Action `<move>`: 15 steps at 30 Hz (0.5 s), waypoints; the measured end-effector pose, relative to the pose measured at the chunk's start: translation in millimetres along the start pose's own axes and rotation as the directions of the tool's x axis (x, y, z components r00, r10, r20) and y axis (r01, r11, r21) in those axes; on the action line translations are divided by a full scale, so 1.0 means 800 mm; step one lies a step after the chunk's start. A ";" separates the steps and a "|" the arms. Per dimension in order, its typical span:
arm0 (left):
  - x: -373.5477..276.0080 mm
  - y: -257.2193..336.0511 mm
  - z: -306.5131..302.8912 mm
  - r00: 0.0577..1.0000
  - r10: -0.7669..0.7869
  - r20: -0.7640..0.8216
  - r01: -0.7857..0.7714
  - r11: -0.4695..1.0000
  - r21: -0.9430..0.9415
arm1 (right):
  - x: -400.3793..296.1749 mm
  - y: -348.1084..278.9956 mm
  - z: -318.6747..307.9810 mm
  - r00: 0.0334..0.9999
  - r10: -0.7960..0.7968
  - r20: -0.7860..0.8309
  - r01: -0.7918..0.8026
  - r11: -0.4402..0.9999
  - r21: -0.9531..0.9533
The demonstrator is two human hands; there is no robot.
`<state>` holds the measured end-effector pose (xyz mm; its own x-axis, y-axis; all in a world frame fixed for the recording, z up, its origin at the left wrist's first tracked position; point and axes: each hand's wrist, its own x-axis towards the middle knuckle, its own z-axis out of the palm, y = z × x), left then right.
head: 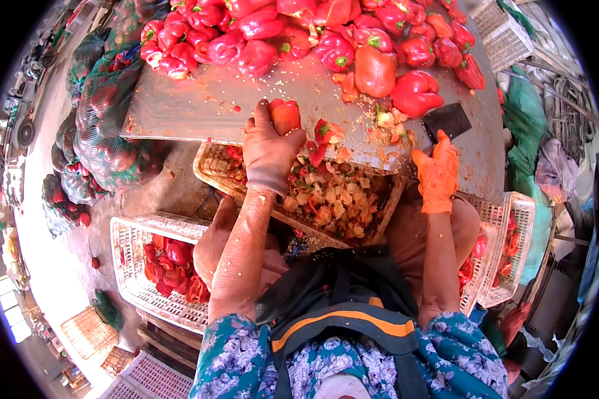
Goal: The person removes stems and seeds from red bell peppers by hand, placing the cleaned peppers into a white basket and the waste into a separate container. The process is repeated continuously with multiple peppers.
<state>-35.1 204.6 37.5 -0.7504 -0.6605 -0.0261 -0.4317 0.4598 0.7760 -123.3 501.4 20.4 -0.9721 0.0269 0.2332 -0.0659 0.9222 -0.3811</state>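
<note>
My left hand, in a stained glove, grips a red bell pepper just above the front edge of the metal table. My right hand, in an orange glove, is closed around the handle of a wide-bladed cleaver or scraper, whose dark blade lies over the tabletop. Between the hands, a cut pepper top with its green stem sits at the edge, with seeds and scraps around it. A large heap of red bell peppers covers the table's far side.
Below the table edge, a crate holds pepper cores and seeds. A white plastic crate at the left contains red pepper pieces; more crates stand at the right. Filled green mesh sacks line the table's left side.
</note>
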 end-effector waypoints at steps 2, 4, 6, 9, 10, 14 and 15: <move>0.003 -0.021 0.015 0.998 0.044 -0.053 -0.049 0.994 -0.103 | 0.001 0.003 0.002 0.986 0.166 0.017 -0.167 0.980 0.111; 0.007 -0.019 0.020 1.000 -0.016 -0.016 0.010 0.949 -0.316 | 0.007 0.026 0.020 0.973 0.221 -0.063 -0.202 0.954 0.220; 0.005 -0.010 0.016 0.977 -0.151 0.151 0.211 0.790 -0.575 | 0.016 0.062 0.019 0.933 0.320 0.166 -0.361 0.828 0.430; 0.006 -0.021 0.003 0.912 -0.146 0.384 0.410 0.359 -0.839 | 0.010 0.070 -0.008 0.731 0.311 0.607 -0.670 0.163 0.724; 0.005 -0.023 0.001 0.908 -0.069 0.414 0.416 0.276 -0.867 | 0.004 0.078 -0.008 0.716 0.259 0.649 -0.665 -0.032 0.746; 0.000 -0.017 -0.006 0.868 0.030 0.496 0.495 0.041 -0.868 | -0.004 0.019 -0.026 0.697 0.426 0.577 -0.668 0.091 0.739; -0.003 -0.013 -0.006 0.883 0.033 0.467 0.465 0.063 -0.883 | 0.001 0.010 -0.022 0.706 0.451 0.546 -0.678 0.208 0.705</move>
<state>-26.2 198.3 32.5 -0.9111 -0.2908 -0.2920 0.0658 -0.8021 0.5936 -120.8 515.4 33.4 -0.8388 0.2245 -0.4960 0.4870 -0.0979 -0.8679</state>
